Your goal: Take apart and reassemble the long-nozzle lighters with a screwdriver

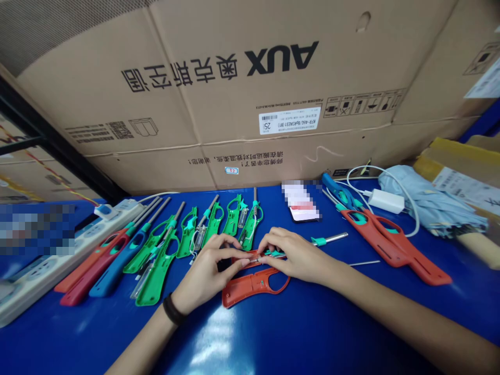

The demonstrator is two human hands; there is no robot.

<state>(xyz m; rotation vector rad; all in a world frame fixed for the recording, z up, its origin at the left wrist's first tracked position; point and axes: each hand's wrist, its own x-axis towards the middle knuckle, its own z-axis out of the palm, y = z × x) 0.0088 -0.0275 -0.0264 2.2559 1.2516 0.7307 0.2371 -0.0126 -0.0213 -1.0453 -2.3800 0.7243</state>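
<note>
My left hand [219, 263], with a dark band at the wrist, pinches thumb and forefinger at an orange-red lighter casing half [253, 264]. From the other side, my right hand [291, 255] presses its fingertips onto the same half. A small metallic part shows between the fingertips, too small to name. Just in front lies a second orange-red casing half [242, 290] with its finger loop, inner side up. Beyond my right hand are a metal lighter tube with a teal collar [332, 238] and a thin metal rod [365, 263].
Green lighter halves [156, 278] with inner parts lie left, beside whole red and blue lighters [117, 268] and a white power strip [74, 255]. At right are orange-red lighters [390, 245], a white charger [386, 201] and a folded umbrella [429, 200]. A phone [307, 212] lies before the cardboard box [219, 114].
</note>
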